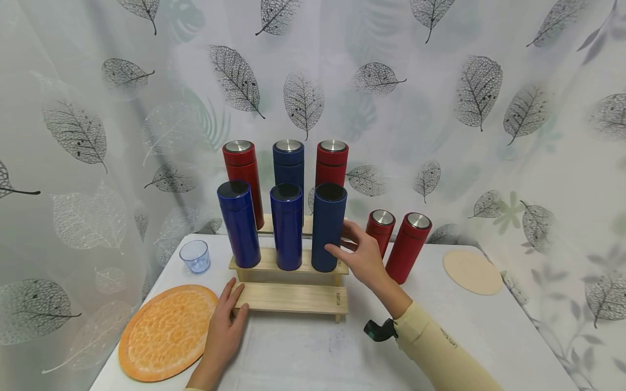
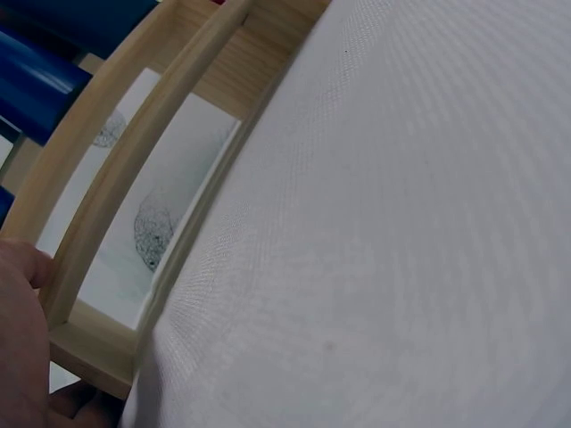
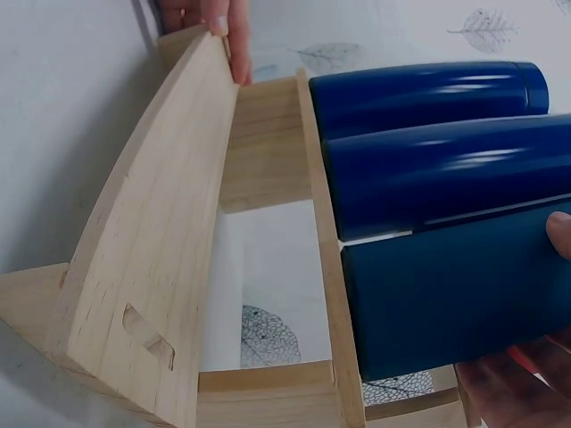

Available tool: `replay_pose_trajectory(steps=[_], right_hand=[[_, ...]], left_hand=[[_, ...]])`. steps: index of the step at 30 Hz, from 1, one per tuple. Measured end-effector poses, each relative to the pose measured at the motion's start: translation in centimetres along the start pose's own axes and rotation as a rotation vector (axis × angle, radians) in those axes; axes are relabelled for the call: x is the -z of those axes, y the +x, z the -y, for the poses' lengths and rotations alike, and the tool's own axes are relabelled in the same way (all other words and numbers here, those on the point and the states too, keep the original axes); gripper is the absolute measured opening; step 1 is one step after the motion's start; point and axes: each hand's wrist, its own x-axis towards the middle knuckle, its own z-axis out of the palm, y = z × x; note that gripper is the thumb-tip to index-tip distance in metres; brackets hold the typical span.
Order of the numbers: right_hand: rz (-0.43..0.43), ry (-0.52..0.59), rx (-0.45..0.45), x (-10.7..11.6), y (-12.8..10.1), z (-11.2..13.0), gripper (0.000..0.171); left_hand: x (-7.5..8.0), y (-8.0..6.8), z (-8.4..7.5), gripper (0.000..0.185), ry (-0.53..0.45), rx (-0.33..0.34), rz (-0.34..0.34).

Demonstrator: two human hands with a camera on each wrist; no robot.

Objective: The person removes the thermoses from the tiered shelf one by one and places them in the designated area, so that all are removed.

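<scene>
right hand (image 1: 363, 255): fingers curled round dark blue flask (image 1: 328, 227) on wooden rack (image 1: 293, 296), middle step. left hand (image 1: 226, 321): flat, fingers straight, touching rack's lowest step.

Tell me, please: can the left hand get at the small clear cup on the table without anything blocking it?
Probably yes. The left hand rests on the wooden rack's lowest step, and the clear cup stands apart to its left. Only bare table and the orange mat's edge lie between them.

A sheer white curtain (image 1: 440, 108) printed with grey leaves hangs behind the white table (image 1: 313, 353).
</scene>
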Motion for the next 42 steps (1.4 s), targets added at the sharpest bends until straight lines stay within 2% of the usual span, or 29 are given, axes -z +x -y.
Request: replay_pose_trajectory(steps=[25, 42], right_hand=[[-0.042, 0.027, 0.006, 0.5, -0.9, 0.6, 0.063], [-0.085, -0.029, 0.05, 3.0, -2.7, 0.4, 0.061]], left_hand=[[-0.1, 0.0, 0.2, 0.049, 0.008, 0.019, 0.007], [-0.1, 0.1, 0.2, 0.049, 0.014, 0.016, 0.007]])
